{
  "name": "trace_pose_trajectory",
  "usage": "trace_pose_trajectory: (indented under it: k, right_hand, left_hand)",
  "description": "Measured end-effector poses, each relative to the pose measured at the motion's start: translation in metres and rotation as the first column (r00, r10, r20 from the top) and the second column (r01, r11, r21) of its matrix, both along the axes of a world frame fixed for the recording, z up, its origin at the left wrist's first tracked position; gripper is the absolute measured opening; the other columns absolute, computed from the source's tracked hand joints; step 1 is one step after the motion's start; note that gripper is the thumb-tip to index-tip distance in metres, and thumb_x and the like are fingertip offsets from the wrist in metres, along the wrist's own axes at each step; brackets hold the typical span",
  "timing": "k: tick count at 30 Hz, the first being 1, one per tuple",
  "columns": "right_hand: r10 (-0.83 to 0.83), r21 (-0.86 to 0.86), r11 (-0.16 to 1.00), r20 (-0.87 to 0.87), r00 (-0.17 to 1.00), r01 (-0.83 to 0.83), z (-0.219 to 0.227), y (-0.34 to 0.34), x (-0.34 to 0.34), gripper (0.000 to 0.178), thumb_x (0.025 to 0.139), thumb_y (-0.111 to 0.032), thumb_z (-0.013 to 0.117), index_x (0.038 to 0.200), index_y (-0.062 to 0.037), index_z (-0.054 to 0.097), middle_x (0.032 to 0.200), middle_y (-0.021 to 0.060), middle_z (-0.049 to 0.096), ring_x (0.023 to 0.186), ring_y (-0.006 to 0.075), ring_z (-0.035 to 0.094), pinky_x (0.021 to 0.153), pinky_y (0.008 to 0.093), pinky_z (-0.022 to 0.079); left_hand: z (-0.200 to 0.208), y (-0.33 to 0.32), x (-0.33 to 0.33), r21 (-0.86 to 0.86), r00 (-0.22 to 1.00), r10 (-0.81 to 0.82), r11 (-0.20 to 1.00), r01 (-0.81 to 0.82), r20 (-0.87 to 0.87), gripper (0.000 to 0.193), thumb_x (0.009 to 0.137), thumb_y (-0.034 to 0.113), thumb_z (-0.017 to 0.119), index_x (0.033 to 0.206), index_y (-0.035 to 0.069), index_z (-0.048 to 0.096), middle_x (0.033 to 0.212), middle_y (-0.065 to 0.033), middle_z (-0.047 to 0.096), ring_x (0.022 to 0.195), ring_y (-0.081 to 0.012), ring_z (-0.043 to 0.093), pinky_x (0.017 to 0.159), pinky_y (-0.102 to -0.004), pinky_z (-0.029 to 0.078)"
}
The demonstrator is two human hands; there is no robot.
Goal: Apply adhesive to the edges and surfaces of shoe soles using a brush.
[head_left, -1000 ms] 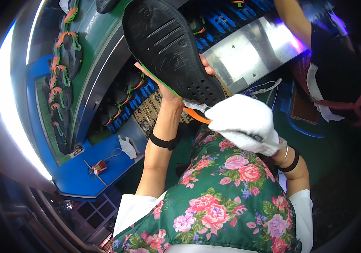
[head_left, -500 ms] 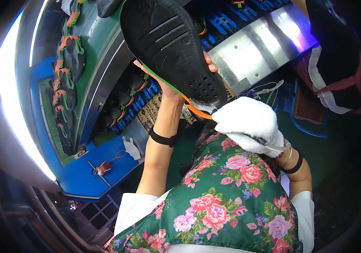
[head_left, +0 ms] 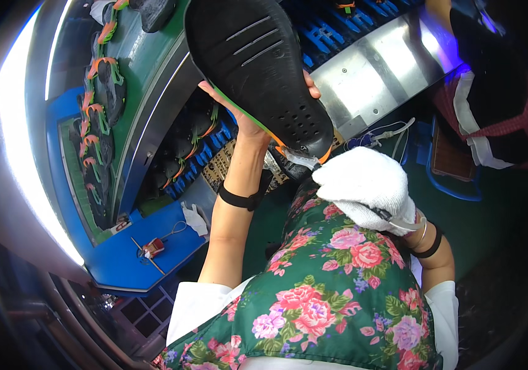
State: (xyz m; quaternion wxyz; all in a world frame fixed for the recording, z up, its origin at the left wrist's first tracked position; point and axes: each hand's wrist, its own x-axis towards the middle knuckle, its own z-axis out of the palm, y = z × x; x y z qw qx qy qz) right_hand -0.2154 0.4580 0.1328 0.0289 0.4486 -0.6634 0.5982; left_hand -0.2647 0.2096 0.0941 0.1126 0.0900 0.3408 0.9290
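In my bare left hand [head_left: 251, 126] is a large black sandal [head_left: 258, 68], with its flat face toward me. That face has long slots across its upper part and a patch of small round holes at the lower end. Green and orange trim runs along its left edge. The fingertips wrap round its right edge. My right hand [head_left: 365, 185], in a white knit glove, is closed at the sandal's lower end. A thin clear or greyish piece runs from there to the glove. What the gloved fingers grip is hidden.
At left, a green conveyor [head_left: 147, 55] carries several black sandals with orange and green straps [head_left: 94, 111]. A blue table [head_left: 134, 253] holds a small red object [head_left: 152, 248] and a white glove [head_left: 194, 219]. A shiny metal panel [head_left: 362, 80] lies to the right, near a brown stool [head_left: 455, 151].
The sandal has shifted slightly right, and my left hand has moved with it. Orange trim now shows on the right of its lower end. My gloved hand has moved slightly right and down.
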Motion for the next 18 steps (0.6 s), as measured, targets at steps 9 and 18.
trace_pose_trajectory:
  k: [9, 18]
  right_hand:
    - [-0.146, -0.033, 0.988, 0.175, 0.974, 0.154, 0.006, -0.003, 0.001, 0.020, 0.070, 0.003, 0.082, 0.086, -0.0067, 0.076, 0.096, 0.0142, 0.076, 0.088, 0.0304, 0.073, 0.076, 0.0370, 0.058]
    - [-0.115, -0.142, 0.970, 0.456, 0.883, 0.199, -0.003, -0.002, 0.001, 0.015, 0.074, 0.008, 0.075, 0.085, -0.0021, 0.073, 0.096, 0.0156, 0.075, 0.087, 0.0253, 0.072, 0.079, 0.0353, 0.056]
  left_hand:
    - [-0.006, 0.003, 0.002, -0.004, 0.998, 0.000, 1.000, 0.001, 0.067, 0.131, 0.063, 0.107, 0.025, 0.136, 0.001, 0.050, 0.110, -0.0226, 0.063, 0.098, -0.0362, 0.064, 0.088, -0.0510, 0.052]
    - [-0.009, 0.012, -0.006, 0.003, 0.997, 0.025, 1.000, -0.026, 0.078, 0.129, 0.062, 0.107, 0.029, 0.134, 0.002, 0.052, 0.106, -0.0207, 0.064, 0.092, -0.0310, 0.059, 0.090, -0.0467, 0.049]
